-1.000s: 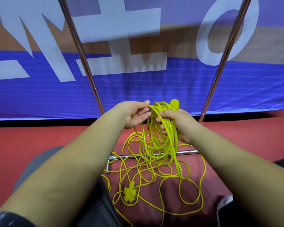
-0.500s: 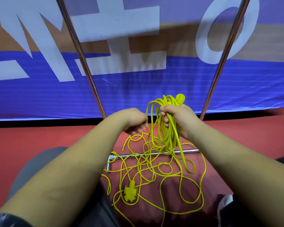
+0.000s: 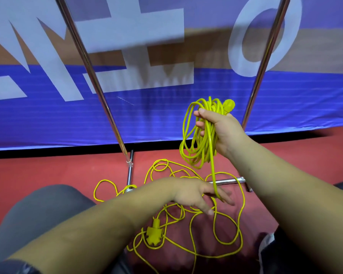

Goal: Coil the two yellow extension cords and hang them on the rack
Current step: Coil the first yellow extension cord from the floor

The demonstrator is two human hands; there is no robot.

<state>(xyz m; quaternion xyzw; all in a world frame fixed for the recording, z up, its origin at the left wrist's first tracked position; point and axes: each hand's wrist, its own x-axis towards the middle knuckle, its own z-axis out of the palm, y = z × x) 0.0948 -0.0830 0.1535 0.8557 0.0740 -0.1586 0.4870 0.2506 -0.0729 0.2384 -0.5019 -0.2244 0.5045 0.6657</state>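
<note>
Yellow extension cord [image 3: 202,139] coil sits at 1 o'clock, bundled in the right hand [image 3: 222,131]: fingers wrapped tight round the top of the loops, plug [image 3: 229,105] poking out above the fist

Change over the last second: left hand [image 3: 196,194] was up beside the coil, now dropped to about 5 o'clock of it; right hand lifted a bit. One taut strand [image 3: 213,171] runs straight down from coil to left hand. Left fingers spread nearly straight, strand lying across them, blurred, no closed pinch I can see

Reads as fetching slack for the next loop, so coiling is only partway: plenty of loose cord [image 3: 228,242] on the floor [image 3: 48,171] at 6 o'clock, socket block [image 3: 154,234] in it. Can't tell if that tangle is one cord or two. Nothing hung on the visible rack [image 3: 91,80] tubes

Materials: cord thin, round, smooth jacket, springy, loops uneven. Socket block chunky, moulded, lobed. Rack polished chrome tube, uprights at 11 and 1, base bar [image 3: 226,181] with cord crossing it. Floor matte red
</note>
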